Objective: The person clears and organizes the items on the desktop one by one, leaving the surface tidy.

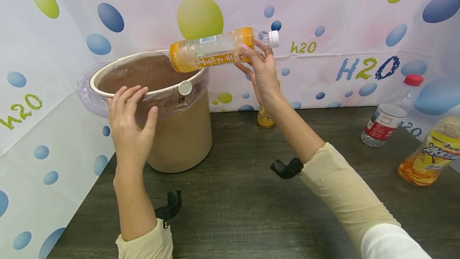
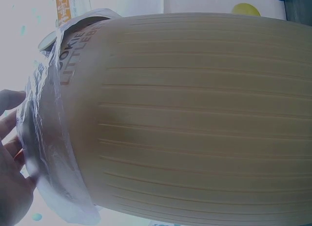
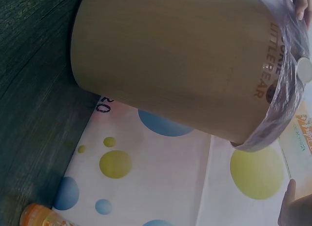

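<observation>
In the head view my right hand (image 1: 264, 75) grips a clear plastic bottle (image 1: 215, 49) with orange label bands and a white cap, near the cap end. The bottle lies almost level in the air, its base over the right side of the bin's opening. A beige trash bin (image 1: 179, 143) stands below, lined with a thin clear bag (image 1: 195, 93) folded over its rim. My left hand (image 1: 131, 131) rests at the near left rim, fingers extended over the bag's edge. The left wrist view shows the bin's side (image 2: 195, 109) and part of that hand (image 2: 12, 187).
Behind my right forearm an orange-labelled bottle (image 1: 266, 119) stands by the wall. To the right on the dark table (image 1: 230, 219) are a red-capped bottle (image 1: 382, 125) and a large yellow-labelled bottle (image 1: 429, 159). A dotted backdrop (image 1: 305, 7) encloses the table.
</observation>
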Tool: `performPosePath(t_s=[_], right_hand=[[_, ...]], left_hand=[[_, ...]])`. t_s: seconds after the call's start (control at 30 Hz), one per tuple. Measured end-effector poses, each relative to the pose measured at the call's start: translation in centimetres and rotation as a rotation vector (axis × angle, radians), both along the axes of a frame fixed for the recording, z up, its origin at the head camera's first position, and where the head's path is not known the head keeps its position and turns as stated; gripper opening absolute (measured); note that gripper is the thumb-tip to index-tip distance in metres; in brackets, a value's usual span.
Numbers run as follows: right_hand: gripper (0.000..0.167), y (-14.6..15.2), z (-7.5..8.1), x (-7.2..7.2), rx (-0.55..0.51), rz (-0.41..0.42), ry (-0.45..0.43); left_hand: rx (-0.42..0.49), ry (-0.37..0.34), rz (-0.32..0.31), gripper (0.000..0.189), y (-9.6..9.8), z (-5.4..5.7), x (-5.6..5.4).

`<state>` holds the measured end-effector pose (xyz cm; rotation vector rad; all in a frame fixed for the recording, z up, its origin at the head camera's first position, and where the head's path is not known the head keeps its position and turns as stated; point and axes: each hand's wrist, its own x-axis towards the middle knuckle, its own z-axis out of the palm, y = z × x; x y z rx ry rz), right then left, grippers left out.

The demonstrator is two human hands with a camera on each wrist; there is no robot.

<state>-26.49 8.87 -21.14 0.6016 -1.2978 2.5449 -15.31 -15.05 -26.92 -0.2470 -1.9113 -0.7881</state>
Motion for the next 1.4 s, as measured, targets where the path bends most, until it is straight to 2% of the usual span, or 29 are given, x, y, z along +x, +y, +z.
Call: performPosePath(t_s=[0.47,0.93,1.27,1.4], right_hand=[[0.046,-1.8,1.0,-0.7,0.152,0.004,-0.012],[0.048,-3.6,1.6,-1.4,0.323,-0.016,0.026],[0.055,-5.0,1.7,-1.5,0.442,0.01,0.026],[0.056,-5.4,1.6,-1.5,0.567,0.005,0.037]], left_hand=[[0.0,0.0,0.002,0.035,-0.1,-0.1,-0.1],[0.0,0.001,-0.002,0.035,-0.1,-0.1,-0.1],[-0.048,0.012,0.003,0.036,-0.3,-0.2,-0.1],[-0.051,0.008,0.004,0.036,-0.3,-0.2,0.0]])
